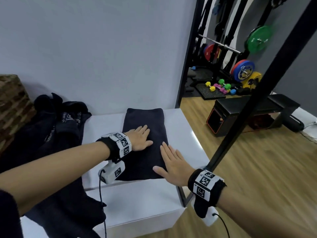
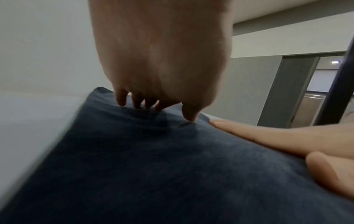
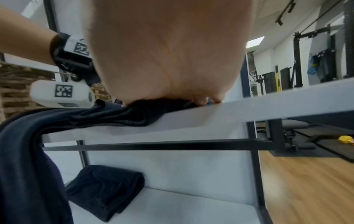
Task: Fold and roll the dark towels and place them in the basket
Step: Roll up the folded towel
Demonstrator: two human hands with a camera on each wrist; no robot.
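- Fingers (image 1: 144, 130) of the left hand (image 1: 139, 139) are lying straight and flat on the folded dark towel (image 1: 145, 127), grasping nothing; right hand (image 1: 173, 164) is pressing flat on its near right edge, likely smoothing the fold so it rolls tight. Towel is lying lengthwise on the white surface (image 1: 185, 134); unfolded dark pile (image 1: 58, 121) is waiting to the left, beside the woven basket (image 1: 12, 107).
- Left wrist view: left hand (image 2: 159, 60) fingertips are touching the towel (image 2: 153, 166), right hand (image 2: 287, 139) lying flat alongside.
- Right wrist view: right hand (image 3: 168, 53) palm is pinning the towel (image 3: 118, 116) edge at the surface (image 3: 268, 106) rim; another dark towel (image 3: 105, 192) is sitting on the lower shelf (image 3: 191, 209).
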